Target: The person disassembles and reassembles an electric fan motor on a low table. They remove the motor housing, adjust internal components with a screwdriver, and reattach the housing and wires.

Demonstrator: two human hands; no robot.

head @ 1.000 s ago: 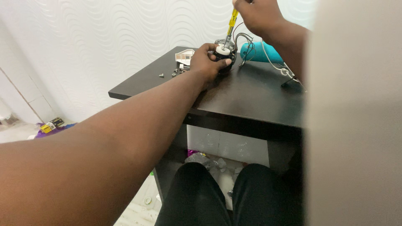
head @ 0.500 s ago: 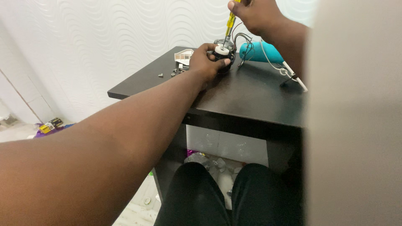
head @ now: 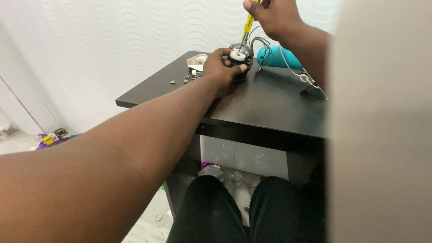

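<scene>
Left hand (head: 219,69) gripped the small dark round motor with white cap (head: 237,60) on the black desk (head: 270,103); right hand (head: 272,15), closed on the yellow-handled screwdriver (head: 246,29), held it near-upright directly above, tip on cap.

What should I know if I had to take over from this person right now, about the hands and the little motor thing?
Left hand: wrapped around the small dark round motor with a white cap, holding it down on the black wooden table.
Right hand: gripping the yellow-handled screwdriver, upright, its tip on the motor's top.
Nearby: grey wires come off the motor; small loose screws and a white plastic piece lie to the left; a teal rounded casing lies behind.
Done: the motor is out, some screws off.
Left: the screw under the tip.
</scene>
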